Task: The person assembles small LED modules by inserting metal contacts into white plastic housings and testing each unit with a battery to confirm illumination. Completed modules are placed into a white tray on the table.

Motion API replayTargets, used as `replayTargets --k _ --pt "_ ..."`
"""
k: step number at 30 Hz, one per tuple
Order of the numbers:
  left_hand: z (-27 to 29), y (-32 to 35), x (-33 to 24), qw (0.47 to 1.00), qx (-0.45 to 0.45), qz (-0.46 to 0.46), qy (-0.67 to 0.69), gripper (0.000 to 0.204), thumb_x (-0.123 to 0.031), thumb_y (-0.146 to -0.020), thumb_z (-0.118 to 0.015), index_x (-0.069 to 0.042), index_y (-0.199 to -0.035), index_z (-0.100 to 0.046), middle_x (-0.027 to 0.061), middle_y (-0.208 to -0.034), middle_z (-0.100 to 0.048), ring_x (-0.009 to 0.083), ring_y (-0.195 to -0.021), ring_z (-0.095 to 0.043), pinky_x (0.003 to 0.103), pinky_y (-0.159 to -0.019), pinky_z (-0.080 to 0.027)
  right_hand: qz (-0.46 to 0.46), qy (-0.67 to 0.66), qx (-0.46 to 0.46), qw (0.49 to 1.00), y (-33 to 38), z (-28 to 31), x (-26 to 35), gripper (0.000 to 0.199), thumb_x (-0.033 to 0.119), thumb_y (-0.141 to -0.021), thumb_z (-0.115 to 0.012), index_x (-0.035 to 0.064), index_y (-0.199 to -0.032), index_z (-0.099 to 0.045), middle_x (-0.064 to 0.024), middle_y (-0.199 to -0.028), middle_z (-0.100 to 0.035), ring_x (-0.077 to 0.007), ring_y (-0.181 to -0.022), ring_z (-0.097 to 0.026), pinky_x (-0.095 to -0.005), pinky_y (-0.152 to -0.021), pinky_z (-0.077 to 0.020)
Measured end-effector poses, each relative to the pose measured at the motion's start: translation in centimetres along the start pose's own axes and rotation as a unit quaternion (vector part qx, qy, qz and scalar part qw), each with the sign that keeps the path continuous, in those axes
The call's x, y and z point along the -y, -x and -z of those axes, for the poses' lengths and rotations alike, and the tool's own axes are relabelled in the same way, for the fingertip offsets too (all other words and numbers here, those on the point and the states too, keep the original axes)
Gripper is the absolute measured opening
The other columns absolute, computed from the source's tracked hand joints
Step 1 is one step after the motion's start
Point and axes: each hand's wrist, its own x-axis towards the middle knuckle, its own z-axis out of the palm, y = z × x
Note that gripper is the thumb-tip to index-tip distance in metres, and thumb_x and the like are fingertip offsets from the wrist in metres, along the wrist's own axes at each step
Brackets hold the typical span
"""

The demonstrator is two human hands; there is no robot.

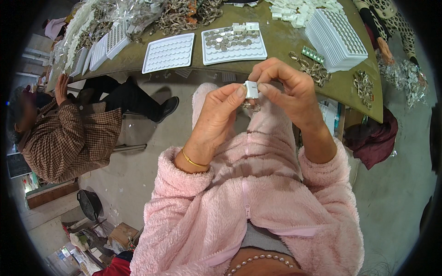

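Note:
A small white plastic case is held above my lap, just off the table's near edge. My left hand pinches its left side between thumb and fingers. On the right side, the thumb and bent fingers of my right hand close against the same case. A thin coiled wire hangs below it, partly hidden by my left fingers. Straight ahead on the table lies a white tray bearing many loose silver button cells. Several white cases rest along its far edge.
Left of that tray lies another with round recesses. A tall stack of filled trays stands right, near a green-and-white strip and coiled wire bundles. A seated person is at my left; another person's hand is far right.

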Motion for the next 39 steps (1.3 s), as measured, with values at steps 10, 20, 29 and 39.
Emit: replayTargets --k 10,20,29,39 --pt "0.0 -0.1 0.4 1.0 -0.023 0.019 -0.004 0.022 -0.02 -0.097 -0.066 0.001 -0.101 -0.07 0.0074 -0.095 -0.069 0.015 -0.089 -0.061 0.03 -0.086 -0.046 -0.013 -0.002 -0.007 1.0 0.2 -0.1 -0.1 0.008 -0.005 -0.087 -0.063 -0.0003 -0.093 -0.061 -0.0066 -0.096 -0.065 -0.0136 -0.087 -0.061 -0.0273 -0.077 -0.0492" --pt "-0.1 -0.3 1.1 0.994 -0.067 0.027 -0.077 0.023 -0.021 -0.098 -0.064 0.001 -0.102 -0.071 0.0052 -0.092 -0.07 0.0122 -0.086 -0.061 0.028 -0.082 -0.049 0.167 0.417 -0.007 0.893 0.8 -1.0 -0.2 0.013 0.005 -0.076 -0.062 0.006 -0.086 -0.054 -0.0069 -0.093 -0.061 -0.0284 -0.085 -0.058 -0.0394 -0.075 -0.0453" --pt "-0.6 -1.6 -1.9 0.99 0.067 -0.002 0.128 0.036 -0.03 -0.098 -0.053 0.001 -0.115 -0.06 0.0109 -0.106 -0.054 0.0155 -0.076 -0.05 0.032 -0.075 -0.042 0.163 0.629 -0.082 0.755 -1.5 4.8 -1.2 0.017 0.006 -0.076 -0.059 0.0065 -0.092 -0.064 -0.0064 -0.1 -0.061 -0.026 -0.092 -0.059 -0.039 -0.078 -0.0463" --pt "0.1 -3.4 -3.5 0.999 -0.042 0.01 0.016 0.028 -0.026 -0.102 -0.059 0.001 -0.105 -0.064 -0.0043 -0.065 -0.043 0.0069 -0.056 -0.036 0.022 -0.05 -0.03 0.157 0.615 -0.089 0.767 -9.6 3.1 -5.3 0.02 0.004 -0.079 -0.059 0.0115 -0.094 -0.071 -0.0043 -0.096 -0.062 -0.0242 -0.096 -0.061 -0.0386 -0.081 -0.047"
